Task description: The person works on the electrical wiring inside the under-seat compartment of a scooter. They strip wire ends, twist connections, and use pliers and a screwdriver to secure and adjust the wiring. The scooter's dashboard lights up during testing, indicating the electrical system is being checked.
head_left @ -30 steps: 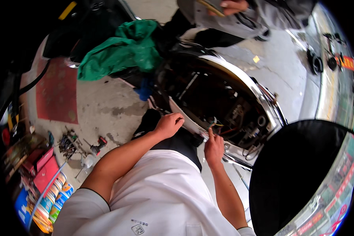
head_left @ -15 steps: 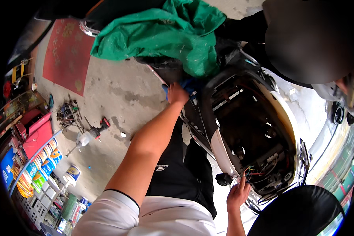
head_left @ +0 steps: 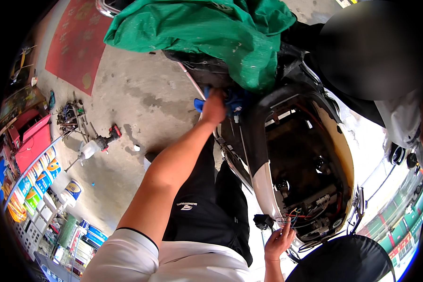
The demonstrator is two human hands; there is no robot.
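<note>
A white-and-black scooter body (head_left: 263, 183) stands in front of me with its seat bay open, a dark cavity (head_left: 305, 145) inside. My left hand (head_left: 215, 105) reaches to the footwell and rests on a crumpled blue cloth-like piece (head_left: 239, 99); its fingers are blurred and partly hidden. At the rear of the bay, my right hand (head_left: 279, 240) has its fingers bent together at thin coloured wires (head_left: 297, 214), pinching there. Beside them hangs a small black plug-like block (head_left: 263, 221). A green cover (head_left: 192, 28) drapes over the scooter's front.
Another person (head_left: 399, 117) is close on the far right. A black rounded piece (head_left: 343, 261) sits at the lower right. On the floor to the left lie a power drill with a mixing rod (head_left: 96, 144), metal tools (head_left: 71, 115), a bucket (head_left: 71, 191) and a red mat (head_left: 77, 47).
My view has shifted, and the scooter sits slightly differently in it. The left hand has moved a little over the blue piece. My right hand stays at the wires.
</note>
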